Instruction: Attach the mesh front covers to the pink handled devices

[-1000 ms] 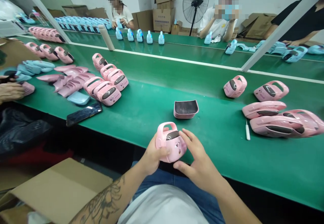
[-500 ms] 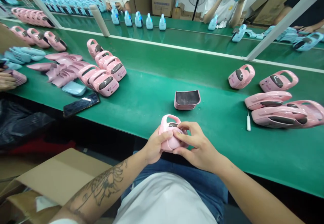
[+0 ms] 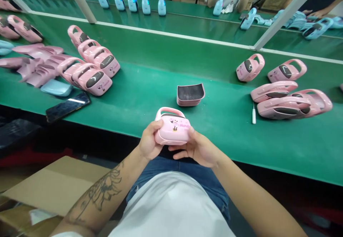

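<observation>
You hold the pink plastic case point(image 3: 173, 128) in both hands, just in front of the low stack of curved pink shells point(image 3: 190, 96) and over the near edge of the green worktop point(image 3: 227, 147). Your left hand point(image 3: 147, 140) grips its left end, with the fingers point(image 3: 158, 125) closed over the front face. Your right hand point(image 3: 195, 147) cradles it from below, thumb against the front. The case is smooth, glossy and rounded, with a slim arched handle and a printed cartoon mouse, so it offers little purchase. A sweaty palm or a shift of grip could let it slide, and at this edge it would fall past the worktop toward your jeans or the floor. Squeezing too hard could stress the thin handle. Set down carelessly, the gloss could scuff against the dark-lined stack. To the right of the stack, the slender white-handled screwdriver point(image 3: 253, 115) lies near the pink shells and could roll or snag a sleeve. To the left, the black smartphone point(image 3: 67, 107) sits close to the worktop's near edge, where an elbow could knock it off.
</observation>
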`<state>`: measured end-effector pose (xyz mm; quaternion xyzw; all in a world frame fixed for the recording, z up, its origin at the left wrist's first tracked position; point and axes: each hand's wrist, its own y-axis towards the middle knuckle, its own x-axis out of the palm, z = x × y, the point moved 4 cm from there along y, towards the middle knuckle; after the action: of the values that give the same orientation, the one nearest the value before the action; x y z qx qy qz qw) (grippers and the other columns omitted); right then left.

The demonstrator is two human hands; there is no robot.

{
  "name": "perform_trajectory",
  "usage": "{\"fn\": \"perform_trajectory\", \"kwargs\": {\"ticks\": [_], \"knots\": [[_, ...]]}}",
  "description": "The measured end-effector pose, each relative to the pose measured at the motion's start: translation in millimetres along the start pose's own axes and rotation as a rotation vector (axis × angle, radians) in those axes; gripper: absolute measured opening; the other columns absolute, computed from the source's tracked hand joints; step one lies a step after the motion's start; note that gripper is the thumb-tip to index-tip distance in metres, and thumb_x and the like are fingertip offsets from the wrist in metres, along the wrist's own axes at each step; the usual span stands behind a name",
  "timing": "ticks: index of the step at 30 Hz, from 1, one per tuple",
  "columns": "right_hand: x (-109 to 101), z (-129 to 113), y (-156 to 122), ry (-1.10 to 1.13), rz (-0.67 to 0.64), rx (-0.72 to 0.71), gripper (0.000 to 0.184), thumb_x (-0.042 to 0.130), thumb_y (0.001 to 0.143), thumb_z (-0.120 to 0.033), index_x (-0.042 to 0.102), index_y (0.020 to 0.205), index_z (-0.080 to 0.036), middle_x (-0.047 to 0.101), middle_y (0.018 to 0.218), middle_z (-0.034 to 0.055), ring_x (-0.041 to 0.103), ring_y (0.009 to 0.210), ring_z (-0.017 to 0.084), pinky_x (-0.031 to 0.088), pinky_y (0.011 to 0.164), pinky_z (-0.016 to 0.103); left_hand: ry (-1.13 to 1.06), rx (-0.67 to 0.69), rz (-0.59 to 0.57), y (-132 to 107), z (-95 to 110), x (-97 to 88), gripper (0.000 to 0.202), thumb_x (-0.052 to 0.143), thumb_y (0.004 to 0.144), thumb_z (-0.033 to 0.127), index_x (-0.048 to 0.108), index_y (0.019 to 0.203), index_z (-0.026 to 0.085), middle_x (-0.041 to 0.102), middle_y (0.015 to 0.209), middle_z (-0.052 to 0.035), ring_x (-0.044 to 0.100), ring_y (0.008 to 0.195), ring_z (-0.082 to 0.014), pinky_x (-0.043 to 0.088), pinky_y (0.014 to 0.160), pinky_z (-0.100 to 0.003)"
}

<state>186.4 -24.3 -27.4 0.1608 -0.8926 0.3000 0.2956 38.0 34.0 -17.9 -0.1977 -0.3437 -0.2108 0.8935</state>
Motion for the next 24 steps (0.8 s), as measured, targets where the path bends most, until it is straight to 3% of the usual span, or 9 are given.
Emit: {"fn": "perform_trajectory", "kwargs": {"ticks": [4, 6, 9, 12, 15, 17, 20, 24], "knots": [[2.7, 2.7, 7.4, 0.056, 0.087, -0.110, 0.059, 0.073, 0.089, -0.064, 0.073, 0.122, -0.016, 0.081, 0.113, 0.0109, 0.077, 0.103, 0.027, 0.066, 0.090, 0.042, 0.015, 0.023, 0.141, 0.7, -6.5, -3.8, 0.054, 0.064, 0.083, 0.045, 0.071, 0.122, 0.008, 0.081, 0.108, -0.0151, 0.075, 0.110, -0.0398, 0.062, 0.091, -0.047], [0.1, 4.3, 8.6, 0.021, 0.116, -0.185, 0.059, 0.075, 0.087, -0.065, 0.074, 0.118, -0.015, 0.081, 0.112, 0.0108, 0.077, 0.104, 0.029, 0.064, 0.095, 0.048, 0.025, 0.039, 0.157, 0.5, -8.9, -6.7, 0.053, 0.064, 0.081, 0.045, 0.072, 0.119, 0.009, 0.081, 0.109, -0.0148, 0.073, 0.116, -0.0414, 0.061, 0.096, -0.050], [-2.1, -1.7, 3.5, -0.199, 0.162, -0.357, 0.064, 0.080, 0.084, -0.062, 0.069, 0.128, -0.017, 0.076, 0.130, 0.0114, 0.071, 0.121, 0.033, 0.057, 0.108, 0.053, 0.078, 0.060, 0.128, 0.0, -9.3, -12.8, 0.051, 0.066, 0.078, 0.041, 0.073, 0.118, 0.011, 0.080, 0.112, -0.0141, 0.069, 0.123, -0.0421, 0.058, 0.101, -0.052], [1.6, -14.2, -6.3, -0.500, 0.273, -0.527, 0.072, 0.086, 0.082, -0.052, 0.059, 0.142, -0.022, 0.066, 0.146, 0.0105, 0.063, 0.134, 0.031, 0.049, 0.117, 0.049, 0.160, 0.148, 0.100, 0.0, -4.9, -16.7, 0.052, 0.070, 0.073, 0.038, 0.073, 0.117, 0.011, 0.078, 0.119, -0.0145, 0.064, 0.130, -0.0422, 0.055, 0.107, -0.052], [8.7, -17.3, -10.4, -0.600, 0.334, -0.605, 0.068, 0.082, 0.087, -0.045, 0.054, 0.146, -0.024, 0.064, 0.147, 0.0100, 0.062, 0.134, 0.030, 0.051, 0.115, 0.046, 0.170, 0.276, 0.111, 2.6, 0.2, -14.1, 0.060, 0.068, 0.076, 0.053, 0.072, 0.120, 0.013, 0.075, 0.126, -0.0139, 0.061, 0.134, -0.0415, 0.052, 0.109, -0.051], [10.9, -11.5, -9.6, -0.635, 0.366, -0.622, 0.071, 0.081, 0.088, -0.042, 0.050, 0.149, -0.025, 0.061, 0.151, 0.0107, 0.060, 0.138, 0.031, 0.049, 0.117, 0.048, 0.166, 0.297, 0.161, 7.4, 0.6, -11.7, 0.065, 0.062, 0.082, 0.068, 0.073, 0.116, 0.014, 0.076, 0.122, -0.0133, 0.065, 0.129, -0.0392, 0.054, 0.107, -0.049], [7.1, 3.5, -8.7, -0.803, 0.488, -0.591, 0.088, 0.084, 0.083, -0.040, 0.041, 0.158, -0.023, 0.050, 0.162, 0.0142, 0.049, 0.149, 0.034, 0.038, 0.126, 0.055, 0.201, 0.251, 0.314, 15.4, -2.9, -14.1, 0.077, 0.047, 0.086, 0.086, 0.074, 0.094, 0.014, 0.079, 0.098, -0.0136, 0.074, 0.109, -0.0349, 0.060, 0.094, -0.045], [3.5, 18.1, -11.5, -0.951, 0.502, -0.598, 0.093, 0.084, 0.083, -0.044, 0.037, 0.161, -0.023, 0.048, 0.163, 0.0166, 0.047, 0.151, 0.036, 0.038, 0.126, 0.058, 0.326, 0.305, 0.527, 14.0, -7.2, -26.4, 0.092, 0.033, 0.086, 0.095, 0.076, 0.082, 0.014, 0.078, 0.079, -0.0128, 0.078, 0.085, -0.0292, 0.061, 0.075, -0.037]]}}
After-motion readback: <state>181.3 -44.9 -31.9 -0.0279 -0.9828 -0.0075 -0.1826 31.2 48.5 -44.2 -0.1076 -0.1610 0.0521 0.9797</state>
